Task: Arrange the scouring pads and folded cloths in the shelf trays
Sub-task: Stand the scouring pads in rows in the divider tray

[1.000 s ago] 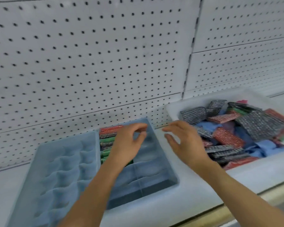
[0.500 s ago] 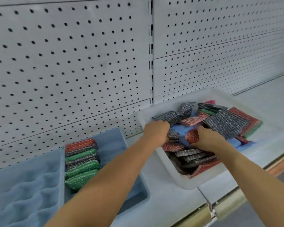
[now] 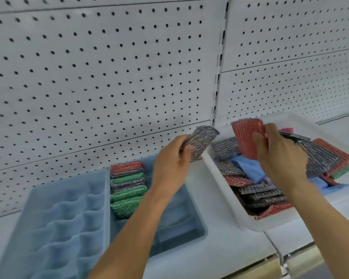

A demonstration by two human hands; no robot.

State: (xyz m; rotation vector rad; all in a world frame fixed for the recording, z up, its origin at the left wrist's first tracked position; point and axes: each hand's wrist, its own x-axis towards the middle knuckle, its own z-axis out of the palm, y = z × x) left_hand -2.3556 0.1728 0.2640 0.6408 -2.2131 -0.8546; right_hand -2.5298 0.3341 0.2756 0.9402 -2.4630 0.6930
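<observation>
My left hand [image 3: 171, 164] grips a silver-grey scouring pad [image 3: 201, 140] lifted above the gap between the two containers. My right hand [image 3: 280, 158] holds a red scouring pad [image 3: 245, 137] upright over the white bin [image 3: 220, 178]. That bin holds a loose heap of grey, red and green pads with blue folded cloths [image 3: 248, 170] among them. To the left, the blue divided tray [image 3: 189, 222] has a row of red, grey and green pads [image 3: 127, 186] standing on edge in its back left compartment.
A second pale blue tray [image 3: 54, 224] with scalloped dividers lies at the far left. Everything sits on a white shelf [image 3: 210, 256] backed by white pegboard [image 3: 109, 77]. The shelf's front edge with a price rail runs along the lower right.
Both hands came up out of the white bin, the left with a grey pad, the right with a red one. One second ago the left hand was at the blue tray.
</observation>
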